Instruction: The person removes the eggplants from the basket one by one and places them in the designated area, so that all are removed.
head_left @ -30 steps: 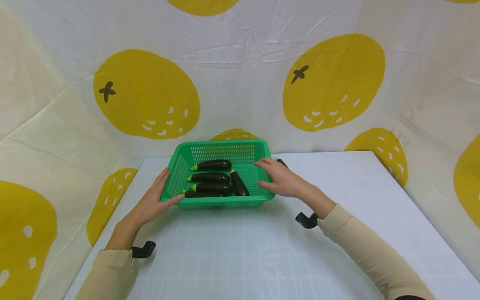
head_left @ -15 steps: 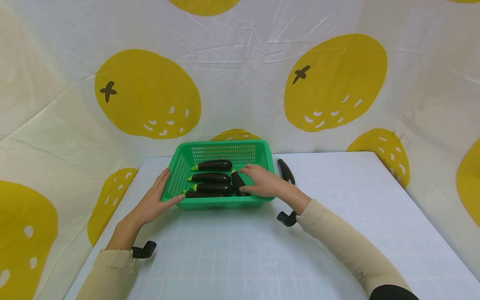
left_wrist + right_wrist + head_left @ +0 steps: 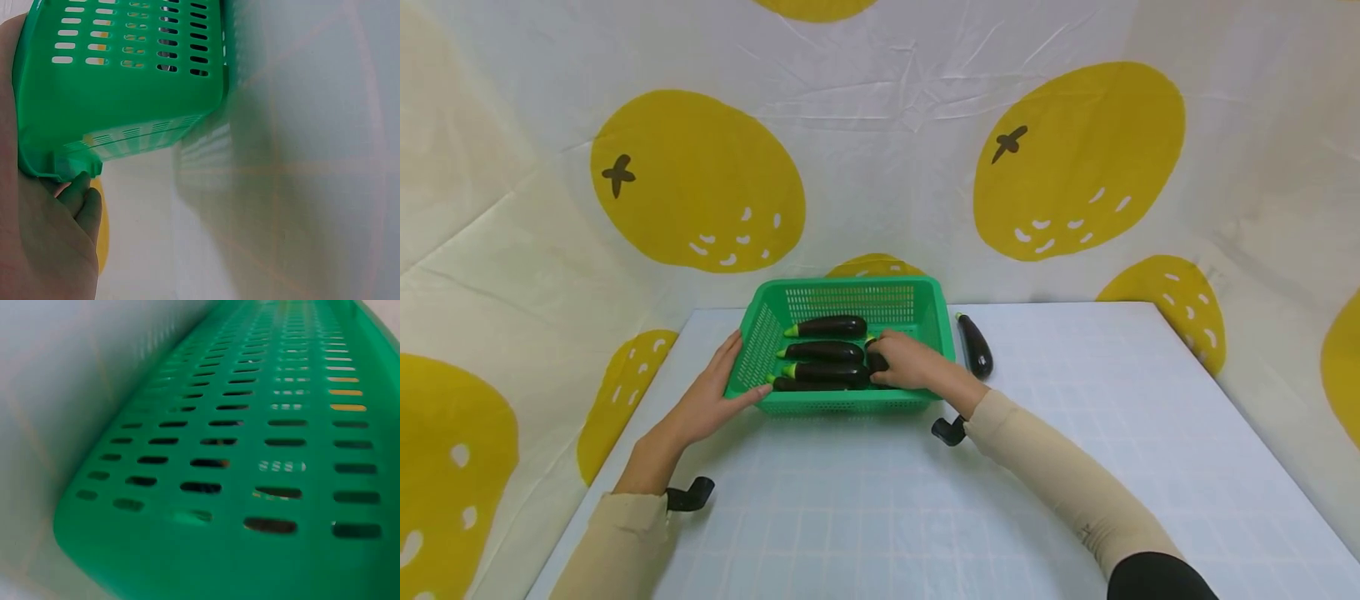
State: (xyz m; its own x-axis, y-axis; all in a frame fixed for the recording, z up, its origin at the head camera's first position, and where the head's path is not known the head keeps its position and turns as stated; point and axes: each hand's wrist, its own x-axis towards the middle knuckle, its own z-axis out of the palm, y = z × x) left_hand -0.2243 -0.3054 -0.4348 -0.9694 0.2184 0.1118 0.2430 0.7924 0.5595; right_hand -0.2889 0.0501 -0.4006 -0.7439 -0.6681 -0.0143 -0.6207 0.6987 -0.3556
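Note:
A green plastic basket with slotted walls stands toward the back of the table. My left hand holds its left side at the near corner, thumb on the front rim; in the left wrist view the fingertips bend under the rim. Inside the basket, several dark eggplants with green stem ends lie side by side. My right hand reaches over the right part of the basket, fingers and thumb around a slanted eggplant, which the hand partly hides. The basket wall fills the right wrist view.
Another eggplant lies on the table just right of the basket. A pale checked cloth covers the table. Behind it hangs a white sheet printed with yellow fruit shapes.
My right hand has moved left and down into the basket and taken hold of the slanted eggplant. The eggplant outside the basket has come into full view. My left hand has stayed put.

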